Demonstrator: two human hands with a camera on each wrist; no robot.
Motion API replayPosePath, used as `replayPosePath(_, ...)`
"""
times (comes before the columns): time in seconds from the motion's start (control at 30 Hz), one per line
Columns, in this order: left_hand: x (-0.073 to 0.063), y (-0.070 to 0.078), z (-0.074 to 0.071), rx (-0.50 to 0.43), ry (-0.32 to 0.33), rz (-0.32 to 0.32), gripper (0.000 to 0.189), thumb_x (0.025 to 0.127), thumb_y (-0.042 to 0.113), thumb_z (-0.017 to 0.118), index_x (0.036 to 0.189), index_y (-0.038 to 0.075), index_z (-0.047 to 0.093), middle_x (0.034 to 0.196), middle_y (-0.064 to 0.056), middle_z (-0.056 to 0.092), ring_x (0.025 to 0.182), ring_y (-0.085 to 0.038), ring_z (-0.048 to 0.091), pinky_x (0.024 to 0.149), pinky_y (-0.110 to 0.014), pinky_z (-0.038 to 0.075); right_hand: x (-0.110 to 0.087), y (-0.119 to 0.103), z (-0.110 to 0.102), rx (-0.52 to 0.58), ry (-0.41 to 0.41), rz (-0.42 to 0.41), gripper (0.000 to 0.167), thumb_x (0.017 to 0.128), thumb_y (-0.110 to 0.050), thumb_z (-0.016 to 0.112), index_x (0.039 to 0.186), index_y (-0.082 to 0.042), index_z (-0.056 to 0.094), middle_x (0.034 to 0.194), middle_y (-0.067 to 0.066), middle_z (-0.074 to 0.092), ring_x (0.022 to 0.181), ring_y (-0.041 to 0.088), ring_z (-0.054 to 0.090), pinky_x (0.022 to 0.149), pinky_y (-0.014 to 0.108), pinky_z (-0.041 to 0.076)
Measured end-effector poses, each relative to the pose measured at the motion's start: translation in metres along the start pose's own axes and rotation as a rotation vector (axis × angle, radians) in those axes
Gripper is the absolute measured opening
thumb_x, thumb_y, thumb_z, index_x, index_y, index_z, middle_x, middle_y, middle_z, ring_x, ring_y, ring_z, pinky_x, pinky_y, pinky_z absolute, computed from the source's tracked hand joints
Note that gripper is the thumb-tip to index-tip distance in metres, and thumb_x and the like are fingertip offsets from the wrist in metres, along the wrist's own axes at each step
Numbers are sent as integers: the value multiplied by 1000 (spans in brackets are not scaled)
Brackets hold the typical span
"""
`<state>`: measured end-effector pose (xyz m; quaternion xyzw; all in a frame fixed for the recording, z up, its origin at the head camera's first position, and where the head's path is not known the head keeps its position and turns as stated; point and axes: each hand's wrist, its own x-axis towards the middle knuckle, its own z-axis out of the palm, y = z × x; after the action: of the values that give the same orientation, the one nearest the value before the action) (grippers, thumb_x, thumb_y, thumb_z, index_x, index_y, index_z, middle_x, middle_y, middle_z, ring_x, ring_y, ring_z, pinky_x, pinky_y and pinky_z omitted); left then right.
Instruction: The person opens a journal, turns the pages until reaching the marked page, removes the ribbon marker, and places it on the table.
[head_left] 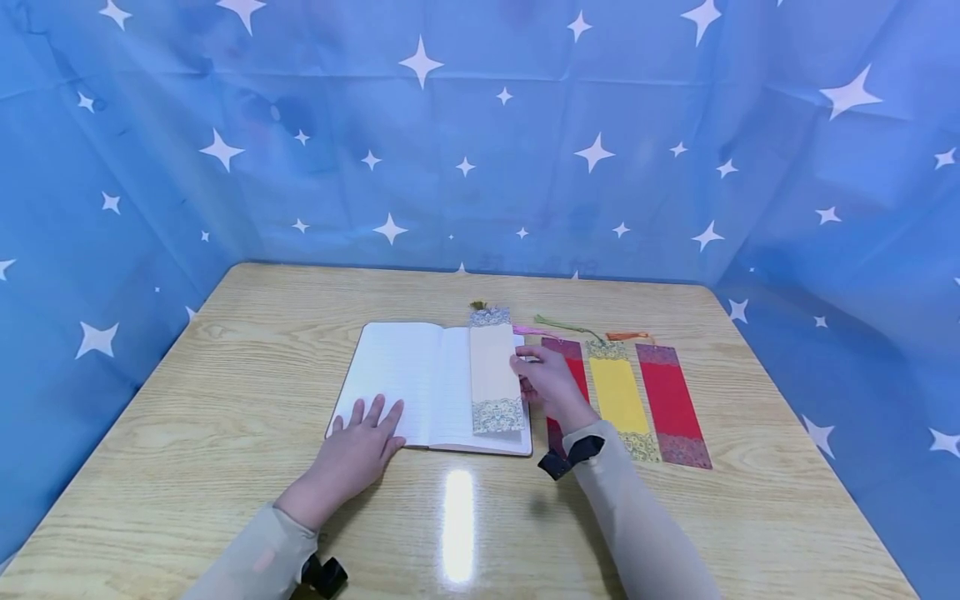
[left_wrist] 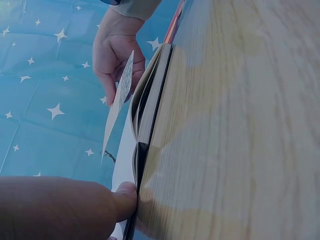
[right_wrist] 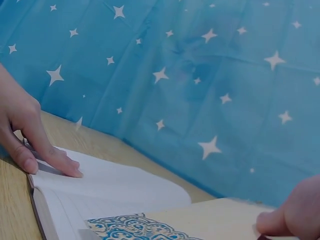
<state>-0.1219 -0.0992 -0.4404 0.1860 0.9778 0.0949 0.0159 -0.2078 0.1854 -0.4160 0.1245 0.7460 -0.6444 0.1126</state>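
Observation:
An open notebook (head_left: 397, 367) with lined white pages lies on the table. My left hand (head_left: 362, 454) rests with spread fingers on the lower part of its left page. By its right long edge, my right hand (head_left: 551, 383) pinches a cream bookmark (head_left: 495, 362) with blue patterned ends and a dark tassel. This bookmark is over the right page; in the left wrist view the bookmark (left_wrist: 119, 100) stands tilted above the paper. In the right wrist view its patterned end (right_wrist: 135, 227) shows near the page, and the thumb (right_wrist: 272, 222) is on its edge.
Right of the notebook lie a red bookmark (head_left: 573, 367) partly behind my right hand, a yellow bookmark (head_left: 618, 392) with a green tassel (head_left: 566, 323), and another red bookmark (head_left: 671, 400) with an orange tassel (head_left: 628, 336). A blue star-patterned curtain (head_left: 480, 142) hangs behind the wooden table (head_left: 247, 358).

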Motion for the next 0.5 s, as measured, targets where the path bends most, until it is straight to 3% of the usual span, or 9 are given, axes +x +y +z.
replayPosePath(0.23, 0, 0, 0, -4, -4, -2, 51, 97, 34, 47, 141, 9, 42, 141, -23, 37, 126, -48, 34, 92, -67, 30, 0, 1, -17, -2, 12, -22, 34, 94, -17, 56, 126, -6, 53, 73, 4, 49, 56, 14, 45, 53, 26, 42)
replayPosePath(0.5, 0, 0, 1, -2, 3, -4, 50, 97, 33, 48, 140, 8, 42, 140, -24, 38, 126, -48, 33, 92, -68, 29, 1, -1, -36, -51, 58, 4, 36, 95, -21, 56, 128, -9, 53, 100, 10, 57, 68, 17, 56, 58, 27, 47)
